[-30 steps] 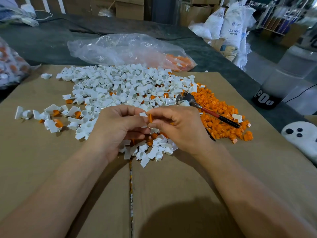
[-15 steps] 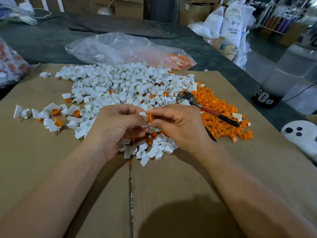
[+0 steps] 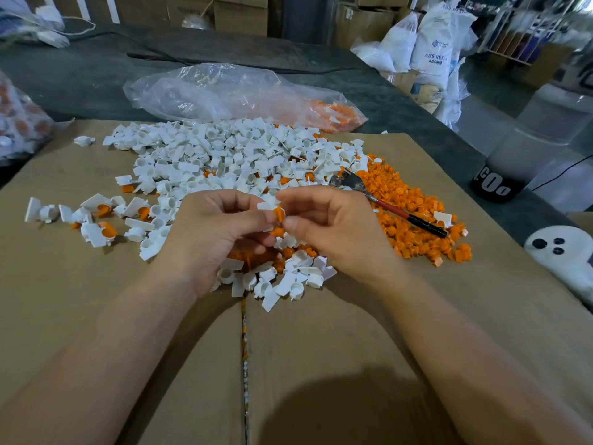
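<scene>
Being joined, seemingly: a white cap point(image 3: 264, 206) is being gripped by the left hand point(image 3: 218, 232); an orange plug point(image 3: 279, 214) is being pinched by the right hand point(image 3: 330, 229).

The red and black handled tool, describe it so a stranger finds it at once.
Start at the brown cardboard sheet. On its right side lies a heap of orange caps; the tool rests across it, the only long thin thing there, with a metal head.

Single view, worn on the head: we're looking forward and down, close over both forearms. Left hand point(image 3: 218, 232) and right hand point(image 3: 333, 232) meet just above centre; beyond them the wide lens reaches the white pile point(image 3: 231, 155), clear bag point(image 3: 218, 91) and distant sacks point(image 3: 433, 49).
</scene>
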